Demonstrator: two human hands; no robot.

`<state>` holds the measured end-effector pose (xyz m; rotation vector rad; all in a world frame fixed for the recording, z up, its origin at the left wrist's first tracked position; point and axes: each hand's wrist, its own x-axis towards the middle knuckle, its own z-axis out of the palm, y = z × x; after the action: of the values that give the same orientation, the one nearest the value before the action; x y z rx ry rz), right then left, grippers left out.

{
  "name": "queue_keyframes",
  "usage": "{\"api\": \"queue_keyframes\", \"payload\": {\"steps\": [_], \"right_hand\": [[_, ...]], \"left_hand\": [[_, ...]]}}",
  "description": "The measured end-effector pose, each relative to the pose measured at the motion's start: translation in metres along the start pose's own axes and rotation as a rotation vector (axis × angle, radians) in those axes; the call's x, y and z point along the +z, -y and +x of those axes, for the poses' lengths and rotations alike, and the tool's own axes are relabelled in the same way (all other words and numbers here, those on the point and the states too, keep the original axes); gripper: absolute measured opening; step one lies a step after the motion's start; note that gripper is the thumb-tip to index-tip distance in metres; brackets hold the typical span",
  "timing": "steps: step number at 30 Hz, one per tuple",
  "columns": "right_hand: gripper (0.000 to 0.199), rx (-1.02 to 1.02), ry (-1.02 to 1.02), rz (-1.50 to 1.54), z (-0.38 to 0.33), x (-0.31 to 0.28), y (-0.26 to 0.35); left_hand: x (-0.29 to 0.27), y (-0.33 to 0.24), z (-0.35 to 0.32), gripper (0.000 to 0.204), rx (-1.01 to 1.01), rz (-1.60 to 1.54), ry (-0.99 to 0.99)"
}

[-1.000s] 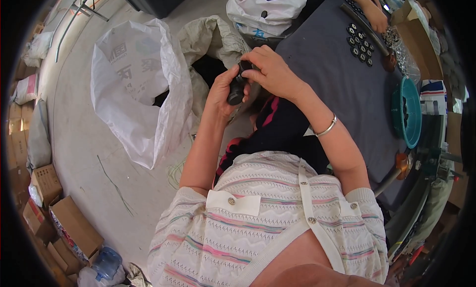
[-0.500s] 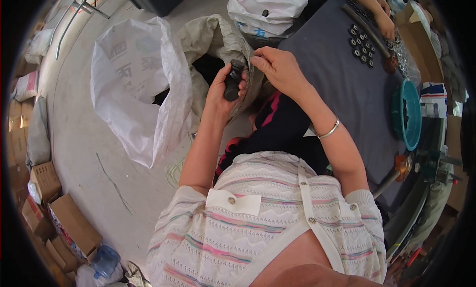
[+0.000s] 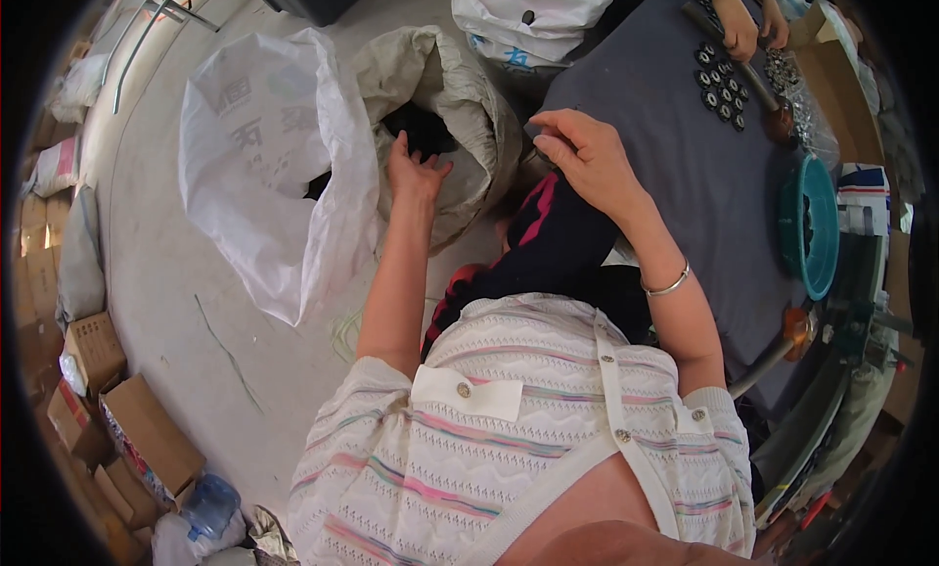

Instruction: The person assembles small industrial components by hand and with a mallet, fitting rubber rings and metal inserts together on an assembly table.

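Note:
My left hand (image 3: 419,178) is over the mouth of a grey-beige woven sack (image 3: 479,106), palm up and fingers spread, with nothing in it. Dark pieces (image 3: 419,131) lie inside that sack; their shape is hard to make out. To the right of the sack, near the edge of the grey-covered table (image 3: 655,126), hovers my right hand (image 3: 592,165). Its fingers are loosely bent with the thumb apart, and nothing shows between them.
A white woven sack (image 3: 249,135) stands open at the left, and another white sack (image 3: 533,28) at the far side. On the table are several black ring-shaped parts (image 3: 724,96) and a teal basin (image 3: 817,238). Another person's hands (image 3: 740,38) work at the far right. Cardboard boxes (image 3: 147,429) line the left.
The black round parts have left my left hand, which has opened and stretched out over the grey-beige sack. My right hand has shifted right and slightly nearer, its pinch loosened.

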<state>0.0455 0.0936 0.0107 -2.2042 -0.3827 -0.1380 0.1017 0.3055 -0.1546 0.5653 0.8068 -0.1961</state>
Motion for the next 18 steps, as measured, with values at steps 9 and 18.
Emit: {"api": "queue_keyframes", "payload": {"steps": [9, 18], "right_hand": [[0.015, -0.119, -0.124, -0.103, -0.028, -0.017, 0.013], [0.014, 0.021, -0.35, -0.229, -0.09, -0.072, -0.003]], "left_hand": [[-0.041, 0.043, 0.034, 0.06, 0.696, 1.418, 0.035], [-0.069, 0.047, 0.074, 0.032, 0.649, 1.902, 0.239]]}}
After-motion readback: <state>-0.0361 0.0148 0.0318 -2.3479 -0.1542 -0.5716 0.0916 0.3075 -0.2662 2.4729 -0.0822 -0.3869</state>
